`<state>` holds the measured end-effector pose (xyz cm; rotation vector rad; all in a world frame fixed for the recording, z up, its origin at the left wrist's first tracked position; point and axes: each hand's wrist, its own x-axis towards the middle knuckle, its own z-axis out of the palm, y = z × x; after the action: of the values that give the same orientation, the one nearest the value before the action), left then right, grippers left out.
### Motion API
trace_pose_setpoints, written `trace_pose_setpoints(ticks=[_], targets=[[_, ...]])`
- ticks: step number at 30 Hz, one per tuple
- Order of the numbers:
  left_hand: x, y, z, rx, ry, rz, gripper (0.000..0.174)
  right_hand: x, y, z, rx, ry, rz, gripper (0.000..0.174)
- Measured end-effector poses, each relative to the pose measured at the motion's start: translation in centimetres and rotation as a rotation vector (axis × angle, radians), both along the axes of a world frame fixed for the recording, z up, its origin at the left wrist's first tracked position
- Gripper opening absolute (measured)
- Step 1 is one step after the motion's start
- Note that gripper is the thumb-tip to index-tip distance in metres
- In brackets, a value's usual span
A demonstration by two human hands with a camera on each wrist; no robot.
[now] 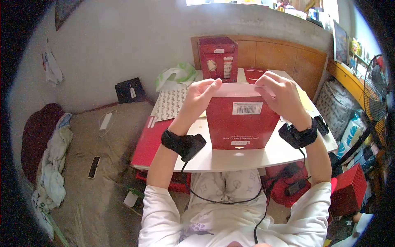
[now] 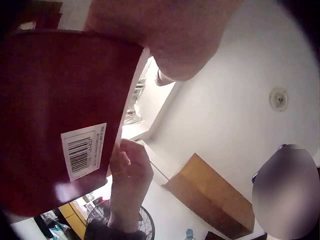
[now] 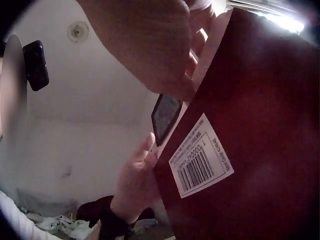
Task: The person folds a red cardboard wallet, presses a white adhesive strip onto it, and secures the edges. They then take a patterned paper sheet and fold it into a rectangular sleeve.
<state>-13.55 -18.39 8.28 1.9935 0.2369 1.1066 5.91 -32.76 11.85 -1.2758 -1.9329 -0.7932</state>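
A red packet [image 1: 242, 123] with a white barcode label [image 1: 247, 108] stands upright above the white table, its pale top strip [image 1: 236, 89] between the hands. The left hand [image 1: 201, 95] grips the strip's left end, thumb on the near side. At the right end, the right hand [image 1: 279, 94] pinches the strip with bent fingers. In the left wrist view the red packet [image 2: 55, 110] fills the left side, and the right hand [image 2: 131, 172] is at its edge. The right wrist view shows the left hand [image 3: 140, 175] at the packet's far edge [image 3: 250, 130].
On the white table [image 1: 185, 158] lie a patterned sheet [image 1: 170, 103], a red folder [image 1: 150, 142] and a green-white bag [image 1: 177, 76]. A red box [image 1: 218, 59] stands at the back. A phone [image 1: 94, 167] lies on the bed at left; a fan [image 1: 373, 86] is at right.
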Motion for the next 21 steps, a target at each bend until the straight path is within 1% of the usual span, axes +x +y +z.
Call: trace_pose_setpoints(ticks=[2,3,5,7,9,11,13,15,17,19,21], targets=[[-0.1,-0.2,0.6,-0.145,0.032,-0.089,0.034,0.2,0.0,0.0,-0.003,-0.022,0.0,0.007],[-0.1,0.1,0.6,-0.144,0.032,-0.089,0.034,0.3,0.1,-0.1,0.002,-0.034,0.025,0.008],[-0.2,0.7,0.5,-0.15,0.12,-0.085,0.034,0.5,0.0,0.0,0.007,-0.046,0.05,0.009],[-0.4,0.1,0.9,-0.145,0.121,-0.11,0.033,0.6,-0.1,0.2,-0.019,-0.116,0.088,0.008],[-0.7,-0.3,1.3,-0.141,0.122,-0.135,0.033,0.7,-0.3,0.4,-0.028,-0.165,0.078,0.007],[-0.9,-0.4,1.5,-0.046,0.177,-0.144,0.033,0.8,-0.4,0.5,-0.037,-0.213,0.067,0.007],[-1.0,-0.5,1.6,-0.014,0.186,-0.135,0.033,0.7,-0.4,0.5,0.003,-0.32,0.047,0.006],[-1.0,-0.6,1.5,0.017,0.197,-0.124,0.034,0.7,-0.4,0.5,-0.009,-0.314,0.032,0.006],[-0.8,-0.4,1.3,0.062,0.204,-0.048,0.036,0.6,-0.5,0.6,-0.02,-0.308,0.017,0.007],[-0.7,-0.4,1.2,0.091,0.193,-0.009,0.037,0.2,-0.5,0.8,-0.068,-0.16,0.009,0.008],[-0.5,-0.4,0.9,0.119,0.181,0.029,0.037,-0.2,0.0,0.8,-0.069,-0.122,0.036,0.009]])
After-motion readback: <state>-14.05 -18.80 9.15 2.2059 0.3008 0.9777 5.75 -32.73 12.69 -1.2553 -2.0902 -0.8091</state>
